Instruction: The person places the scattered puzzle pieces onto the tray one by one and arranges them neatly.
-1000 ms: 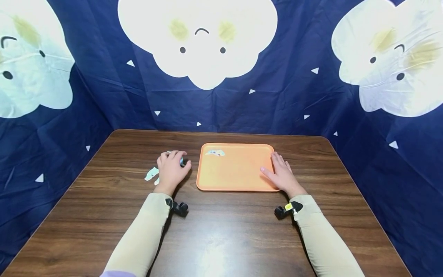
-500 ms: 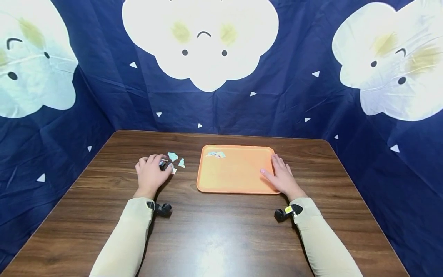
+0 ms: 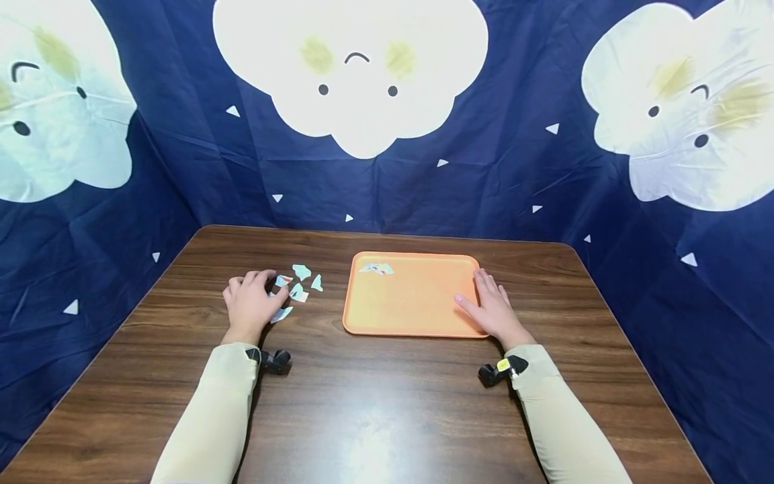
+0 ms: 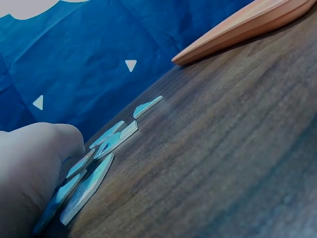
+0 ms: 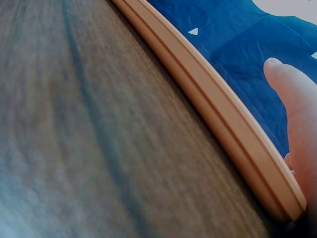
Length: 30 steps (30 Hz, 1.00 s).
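Several flat puzzle-like pieces, pale blue with coloured print, lie on the table beside my left hand (image 3: pixel 250 302). Its thumb is spread apart from the bent fingers, right at the nearest pieces; the palm hides what lies beneath. One piece (image 3: pixel 301 271) sits farthest back, and another piece (image 4: pixel 89 191) shows close to the thumb in the left wrist view. My right hand (image 3: pixel 491 309) rests over the right rim of an orange tray (image 3: pixel 417 302), fingers straight and thumb extended inward. Joined pieces (image 3: pixel 377 269) lie in the tray's back left corner.
A wooden table (image 3: pixel 375 403) carries everything. Dark blue cloth (image 3: pixel 375 185) printed with white clouds hangs behind and at both sides. The tray stands to the right of the loose pieces.
My left hand has moved left, uncovering loose pieces to its right that lay under it before. My right hand stays at the tray's rim, and the tray has not moved.
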Tool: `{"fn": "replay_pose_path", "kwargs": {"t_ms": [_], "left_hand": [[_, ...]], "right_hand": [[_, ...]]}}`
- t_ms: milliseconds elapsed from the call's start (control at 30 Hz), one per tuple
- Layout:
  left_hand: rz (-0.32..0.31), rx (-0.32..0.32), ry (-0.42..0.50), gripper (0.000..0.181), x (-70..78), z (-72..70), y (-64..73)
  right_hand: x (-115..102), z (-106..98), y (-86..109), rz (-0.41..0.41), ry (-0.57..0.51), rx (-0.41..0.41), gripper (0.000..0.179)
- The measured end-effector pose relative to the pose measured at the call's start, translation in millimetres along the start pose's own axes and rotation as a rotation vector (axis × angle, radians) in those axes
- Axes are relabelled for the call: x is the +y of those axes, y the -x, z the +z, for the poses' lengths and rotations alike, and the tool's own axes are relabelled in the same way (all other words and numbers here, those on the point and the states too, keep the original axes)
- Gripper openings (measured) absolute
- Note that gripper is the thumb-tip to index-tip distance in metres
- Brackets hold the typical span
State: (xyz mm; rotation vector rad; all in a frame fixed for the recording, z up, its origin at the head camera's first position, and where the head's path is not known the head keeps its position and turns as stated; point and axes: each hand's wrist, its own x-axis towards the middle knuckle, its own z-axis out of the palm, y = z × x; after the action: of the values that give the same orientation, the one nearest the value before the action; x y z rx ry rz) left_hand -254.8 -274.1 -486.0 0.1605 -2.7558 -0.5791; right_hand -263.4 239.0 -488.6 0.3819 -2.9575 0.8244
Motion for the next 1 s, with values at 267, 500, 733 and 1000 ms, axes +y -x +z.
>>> {"fn": "replay_pose_path", "kwargs": {"t_ms": [267, 500, 733, 1000], "left_hand": [[-0.029, -0.017, 0.022, 0.058, -10.1, -7.4, 6.2], [0.015, -0.057, 0.006, 0.062, -17.3, -10.1, 10.9], [0.043, -0.076, -0.017, 0.063, -19.6, -14.3, 17.3], [0.063, -0.055, -0.011, 0.049, -21.5, -16.9, 24.9]], "right_hand": [[-7, 5, -2.9, -0.016, -0.017, -0.009, 0.095], [-6, 1, -1.0, -0.003, -0.010, -0.013, 0.095], [-3, -4, 0.1, -0.001, -0.024, -0.003, 0.095], [-3, -4, 0.9, 0.009, -0.015, -0.024, 0.096]]}}
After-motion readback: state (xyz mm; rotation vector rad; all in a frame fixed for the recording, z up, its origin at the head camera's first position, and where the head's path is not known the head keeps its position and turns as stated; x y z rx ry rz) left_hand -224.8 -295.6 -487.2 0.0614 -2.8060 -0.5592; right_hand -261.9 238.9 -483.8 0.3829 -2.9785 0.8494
